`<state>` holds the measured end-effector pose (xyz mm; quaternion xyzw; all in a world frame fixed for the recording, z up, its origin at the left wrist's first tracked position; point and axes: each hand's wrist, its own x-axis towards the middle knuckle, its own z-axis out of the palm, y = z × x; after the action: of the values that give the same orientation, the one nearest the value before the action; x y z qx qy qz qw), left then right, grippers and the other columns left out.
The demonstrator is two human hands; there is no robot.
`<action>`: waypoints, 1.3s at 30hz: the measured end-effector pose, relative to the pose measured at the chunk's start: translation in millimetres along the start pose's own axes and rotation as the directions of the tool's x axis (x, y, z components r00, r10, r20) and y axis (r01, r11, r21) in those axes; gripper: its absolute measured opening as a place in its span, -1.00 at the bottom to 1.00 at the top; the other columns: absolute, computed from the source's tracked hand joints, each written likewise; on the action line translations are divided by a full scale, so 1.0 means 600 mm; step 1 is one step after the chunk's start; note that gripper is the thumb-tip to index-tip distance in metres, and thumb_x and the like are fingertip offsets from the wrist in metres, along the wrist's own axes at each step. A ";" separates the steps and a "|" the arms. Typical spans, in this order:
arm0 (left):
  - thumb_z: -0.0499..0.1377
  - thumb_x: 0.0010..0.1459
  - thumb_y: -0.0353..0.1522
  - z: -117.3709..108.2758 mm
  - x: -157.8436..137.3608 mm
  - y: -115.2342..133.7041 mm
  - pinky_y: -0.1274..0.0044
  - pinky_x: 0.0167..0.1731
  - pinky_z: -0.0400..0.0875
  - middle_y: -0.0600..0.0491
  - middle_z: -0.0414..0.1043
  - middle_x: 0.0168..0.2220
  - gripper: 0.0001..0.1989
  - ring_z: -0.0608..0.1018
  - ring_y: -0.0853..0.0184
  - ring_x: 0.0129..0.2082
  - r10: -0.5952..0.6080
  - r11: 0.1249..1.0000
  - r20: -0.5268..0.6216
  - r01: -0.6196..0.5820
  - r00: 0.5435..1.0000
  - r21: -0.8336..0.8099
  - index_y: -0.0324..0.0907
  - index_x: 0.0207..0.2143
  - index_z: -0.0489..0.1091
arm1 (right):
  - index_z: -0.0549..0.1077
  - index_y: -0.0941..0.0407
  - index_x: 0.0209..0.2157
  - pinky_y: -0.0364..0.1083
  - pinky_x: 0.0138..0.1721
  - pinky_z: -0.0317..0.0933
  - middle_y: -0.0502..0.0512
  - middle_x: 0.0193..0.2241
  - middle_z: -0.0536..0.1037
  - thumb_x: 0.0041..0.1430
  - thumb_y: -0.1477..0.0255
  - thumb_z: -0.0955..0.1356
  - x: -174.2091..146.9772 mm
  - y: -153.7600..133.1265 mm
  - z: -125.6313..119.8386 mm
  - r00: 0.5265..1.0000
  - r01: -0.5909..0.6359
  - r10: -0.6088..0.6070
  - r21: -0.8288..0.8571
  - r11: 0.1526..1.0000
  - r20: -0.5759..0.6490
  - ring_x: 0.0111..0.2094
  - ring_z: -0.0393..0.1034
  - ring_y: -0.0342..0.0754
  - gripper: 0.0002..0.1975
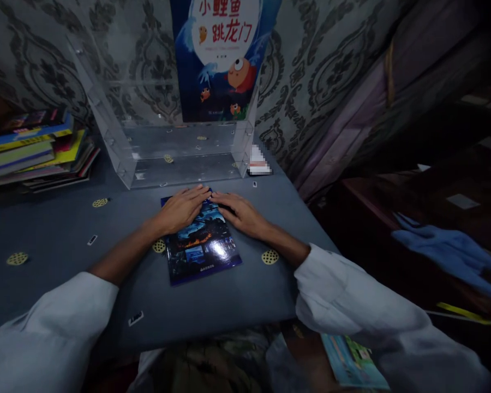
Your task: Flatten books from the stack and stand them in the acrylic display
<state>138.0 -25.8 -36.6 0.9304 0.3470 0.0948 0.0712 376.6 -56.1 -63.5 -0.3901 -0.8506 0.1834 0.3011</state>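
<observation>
A glossy dark-blue book (202, 240) lies flat on the table in front of me, its lower edge nearer to me. My left hand (184, 208) rests flat over its upper left part, fingers stretched out. On the upper right edge of the same book, my right hand (240, 212) lies with its fingers extended. The fingertips of both hands nearly meet near the top edge. Behind them stands a clear acrylic rack (123, 164) with a blue picture book (221, 82) upright at its right side, orange fish on the cover.
A stack of books (28, 147) sits at the table's left back. The grey-blue tablecloth (65, 218) carries small printed patterns. Right of the rack is a small blurred white item (259, 161). Beyond the table's right edge lies a blue cloth (450, 251); another book (354, 360) is below the front edge.
</observation>
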 end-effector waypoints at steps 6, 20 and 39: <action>-0.19 0.45 -0.26 -0.004 -0.003 0.004 0.24 0.35 0.02 0.01 0.13 0.40 -0.49 0.13 0.25 0.42 0.017 1.000 0.046 -0.016 0.999 -0.001 -0.11 0.36 0.14 | 0.47 0.02 0.15 0.25 0.29 0.16 0.14 0.17 0.50 0.37 0.47 0.26 -0.011 -0.009 -0.007 1.000 0.019 -0.019 -0.005 1.000 0.007 0.28 0.29 0.06 -0.62; -0.22 0.47 -0.12 -0.006 -0.001 0.015 0.18 0.36 -0.08 -0.02 0.14 0.40 -0.46 0.10 0.23 0.43 0.045 0.999 0.075 -0.044 0.996 -0.018 -0.08 0.36 0.14 | 0.39 0.03 0.23 0.24 0.30 0.16 0.15 0.23 0.43 0.21 0.70 0.21 -0.033 -0.031 -0.018 0.997 0.032 -0.019 -0.165 0.986 0.081 0.32 0.23 0.05 -0.40; -0.19 0.43 -0.04 -0.013 0.005 0.029 0.17 0.32 0.01 -0.15 0.10 0.40 -0.40 0.18 0.12 0.39 0.029 0.999 0.062 -0.030 0.998 0.020 -0.18 0.34 0.12 | 0.39 -0.01 0.23 0.26 0.26 0.21 0.14 0.24 0.43 0.19 0.69 0.22 -0.047 -0.039 -0.019 0.995 0.062 -0.047 -0.165 0.984 0.090 0.30 0.26 0.06 -0.38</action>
<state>149.5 -36.4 -25.1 0.9386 0.3316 0.0632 0.0707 385.9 -91.8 -52.8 -0.3823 -0.8856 0.1195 0.2352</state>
